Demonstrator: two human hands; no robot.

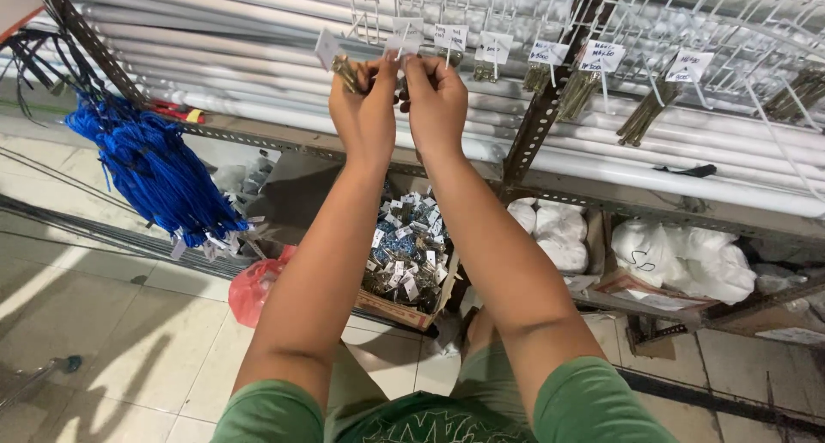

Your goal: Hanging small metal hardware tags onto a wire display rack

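Both hands are raised to the white wire rack [481, 5] at twelve o'clock. The left hand [365, 108] pinches a small bundle of brass-coloured bolts [348, 73] with a white paper tag [326, 46] on it, the bundle sticking out toward ten o'clock from the fingers. The right hand [436, 99] is clenched on a second tag [402, 43] just beside it, thumb and forefinger pressed together right under a rack hook. So both grips are closed, each on a tagged piece, and the two hands touch at the fingertips.

To the right, toward one and two o'clock, more tagged bundles [580, 86] already hang from the hooks in a row. Below the hands, at six o'clock, a cardboard box [404, 310] on the floor is full of the same tagged bundles. A red plastic bag [253, 288] lies at eight o'clock, a bunch of blue cord [150, 164] hangs at nine o'clock, and white bags [679, 254] fill the lower shelf at three o'clock.

To hang a bundle well, I judge it best to hold the tag flat by its edge, keep its hole facing the hook tip, and let the other hand carry the weight of the bolts so the paper does not tear. Slide it fully back on the hook before loosening either grip.
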